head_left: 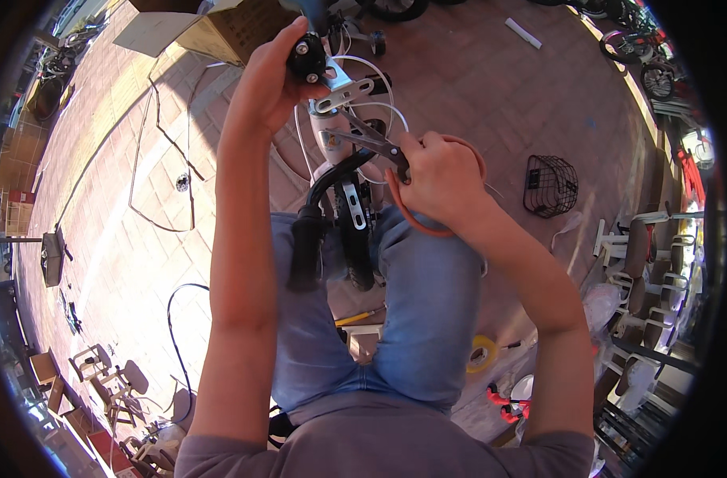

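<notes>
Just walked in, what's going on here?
Someone is working on a small bike, its wheel between their legs. The left hand grips a black bolted clamp at its front end. The right hand holds orange-handled scissors, blades parted near white cables; whether they touch one isn't clear. A wire basket sits on the paving off to the right.

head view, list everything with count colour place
Bike: 1, pink and black, upper centre
Brackets: 2, silver, at bike
Cables: several, white, around bike front
Scissors: 1, orange-handled, in right grip
Fitting: 1, black, in left grip
Wire basket: 1, black, right side
Tape roll: 1, yellow, lower right
Boxes: several, brown, top and left
Edge clutter: many, mixed, rim, indistinct
Jeans: 1, blue, centre
Left grip: 1, bare, top
Right grip: 1, bare, centre
</notes>
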Demonstrator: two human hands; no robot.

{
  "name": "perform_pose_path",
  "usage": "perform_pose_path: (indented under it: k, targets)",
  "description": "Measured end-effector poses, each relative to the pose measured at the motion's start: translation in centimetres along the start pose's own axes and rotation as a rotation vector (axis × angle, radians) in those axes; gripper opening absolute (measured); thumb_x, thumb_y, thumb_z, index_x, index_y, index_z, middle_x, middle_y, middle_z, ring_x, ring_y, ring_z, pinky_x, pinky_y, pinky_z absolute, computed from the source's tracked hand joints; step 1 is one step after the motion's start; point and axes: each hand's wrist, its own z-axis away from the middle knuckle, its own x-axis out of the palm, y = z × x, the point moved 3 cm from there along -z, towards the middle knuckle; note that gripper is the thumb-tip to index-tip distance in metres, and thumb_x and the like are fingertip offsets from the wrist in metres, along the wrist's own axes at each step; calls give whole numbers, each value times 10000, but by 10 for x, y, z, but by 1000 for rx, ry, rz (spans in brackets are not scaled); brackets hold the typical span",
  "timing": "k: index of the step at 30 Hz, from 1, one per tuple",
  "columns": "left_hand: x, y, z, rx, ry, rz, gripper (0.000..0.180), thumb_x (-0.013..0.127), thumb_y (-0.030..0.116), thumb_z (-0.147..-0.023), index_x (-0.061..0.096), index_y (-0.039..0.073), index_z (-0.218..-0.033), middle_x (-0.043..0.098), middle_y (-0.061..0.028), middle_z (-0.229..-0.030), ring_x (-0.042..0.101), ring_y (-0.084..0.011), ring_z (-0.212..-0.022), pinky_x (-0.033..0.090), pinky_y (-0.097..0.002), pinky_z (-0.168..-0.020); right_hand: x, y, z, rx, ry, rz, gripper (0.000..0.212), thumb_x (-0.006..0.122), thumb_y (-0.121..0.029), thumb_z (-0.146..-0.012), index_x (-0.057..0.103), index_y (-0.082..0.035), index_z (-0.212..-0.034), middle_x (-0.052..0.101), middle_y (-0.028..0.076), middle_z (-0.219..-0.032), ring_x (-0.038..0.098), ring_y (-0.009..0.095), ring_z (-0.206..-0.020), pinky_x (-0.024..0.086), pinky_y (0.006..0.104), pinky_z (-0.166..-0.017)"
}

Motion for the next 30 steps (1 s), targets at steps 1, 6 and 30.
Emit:
perform_pose_path:
  k: [1, 6, 30]
  targets:
    - [-1, 0, 0, -16, 6, 5, 401, 588, 403, -854, 581, 17, -964, 626, -88, -839, 615, -178, -622, 505, -270, -474, 1, -1, 1, 6, 11, -20, 282, 680, -312, -703, 607, -65, -820, 571, 136, -672, 609, 310, -605, 493, 409, -546]
    - [-6, -1, -4, -50, -5, 21, 397, 600, 395, -849, 587, 24, -991, 648, -82, -873, 613, -168, -614, 483, -256, -461, 1, -3, -1, 49, -7, -90, 277, 686, -323, -696, 622, -75, -804, 580, 147, -676, 611, 321, -608, 498, 418, -561]
    - [-2, -2, -5, 34, -35, -24, 406, 601, 370, -839, 580, -35, -860, 592, -91, -716, 614, -164, -560, 527, -250, -442, -50, -12, -39, 29, -369, 27, 258, 693, -235, -692, 650, 19, -707, 590, 161, -601, 625, 294, -584, 486, 355, -531]
